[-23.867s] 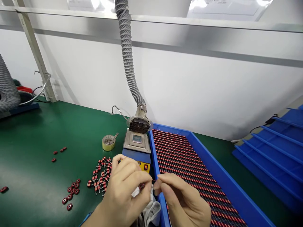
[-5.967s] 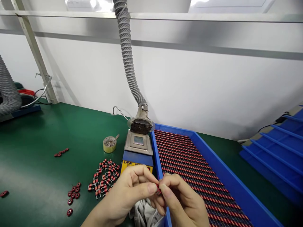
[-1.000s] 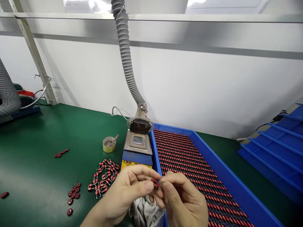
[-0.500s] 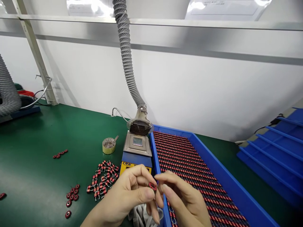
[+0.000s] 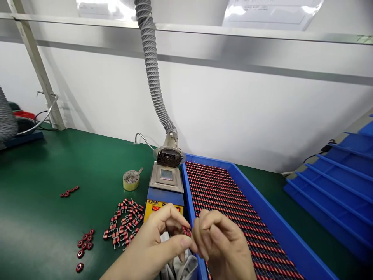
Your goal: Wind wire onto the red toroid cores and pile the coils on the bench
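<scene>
A small red-and-black wound toroid coil (image 5: 186, 231) sits at the fingertips of my left hand (image 5: 159, 243), partly hidden by them. My right hand (image 5: 223, 245) is close beside it, with its fingers curled together and nothing visible in them. Both hands are over a crumpled pale cloth (image 5: 180, 266). To their left lies a loose heap of leaded red coils (image 5: 125, 221) on the green mat (image 5: 58, 163). Several bare toroids (image 5: 84, 243) lie further left.
A solder pot (image 5: 166, 177) with a lit red display stands just beyond my hands, with a small solder tin (image 5: 131, 181) to its left. A blue tray (image 5: 271, 206) holds dense rows of coils. Stacked blue trays (image 5: 329, 182) sit at right. A ribbed fume hose (image 5: 151, 66) rises behind.
My right hand has closed in towards the coil, and the coil now sits lower and more hidden in my left fingertips. The whole view has shifted slightly left.
</scene>
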The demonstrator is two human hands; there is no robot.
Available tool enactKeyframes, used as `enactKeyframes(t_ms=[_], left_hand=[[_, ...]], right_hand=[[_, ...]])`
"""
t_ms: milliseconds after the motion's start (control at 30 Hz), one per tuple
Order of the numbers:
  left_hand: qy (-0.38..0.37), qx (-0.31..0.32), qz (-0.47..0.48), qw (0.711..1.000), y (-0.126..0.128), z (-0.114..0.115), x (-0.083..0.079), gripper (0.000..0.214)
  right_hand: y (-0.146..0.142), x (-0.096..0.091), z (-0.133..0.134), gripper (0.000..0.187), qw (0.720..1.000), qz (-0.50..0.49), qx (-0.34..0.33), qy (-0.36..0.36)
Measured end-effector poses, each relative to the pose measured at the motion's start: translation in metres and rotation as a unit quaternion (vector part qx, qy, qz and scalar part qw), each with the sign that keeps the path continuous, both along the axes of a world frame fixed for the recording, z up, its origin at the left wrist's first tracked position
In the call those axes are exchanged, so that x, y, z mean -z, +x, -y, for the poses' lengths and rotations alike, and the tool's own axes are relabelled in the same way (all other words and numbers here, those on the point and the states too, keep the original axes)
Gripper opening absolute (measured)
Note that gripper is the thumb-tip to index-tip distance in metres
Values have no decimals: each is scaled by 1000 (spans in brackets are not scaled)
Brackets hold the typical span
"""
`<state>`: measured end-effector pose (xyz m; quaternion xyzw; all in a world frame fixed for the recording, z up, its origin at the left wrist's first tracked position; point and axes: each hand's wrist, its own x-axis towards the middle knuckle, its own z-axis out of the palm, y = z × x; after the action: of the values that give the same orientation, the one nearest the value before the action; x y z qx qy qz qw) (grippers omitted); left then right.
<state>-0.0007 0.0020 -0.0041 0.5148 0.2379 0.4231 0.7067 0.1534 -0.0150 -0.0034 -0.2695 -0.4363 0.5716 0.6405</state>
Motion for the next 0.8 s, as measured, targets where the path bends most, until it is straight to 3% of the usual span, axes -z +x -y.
enactKeyframes(t_ms=[167,367,433,600,800], left_hand=[[33,-90,-43,994,2,1,-6,20],[5,-125,-27,992,5,-2,-8,30],[2,-111,0,994,5,-3,-5,32],[-47,24,115,992,7,-6,2,38],[-79,40,154,984,11,-7,7,38]], right_hand=[[6,-1,8,13,977,208,50,18],[4,-1,7,15,972,221,68,37],[2,1,6,18,975,208,75,36],[-10,2,7,24,994,96,53,-1],[-19,2,9,27,998,24,39,-52]])
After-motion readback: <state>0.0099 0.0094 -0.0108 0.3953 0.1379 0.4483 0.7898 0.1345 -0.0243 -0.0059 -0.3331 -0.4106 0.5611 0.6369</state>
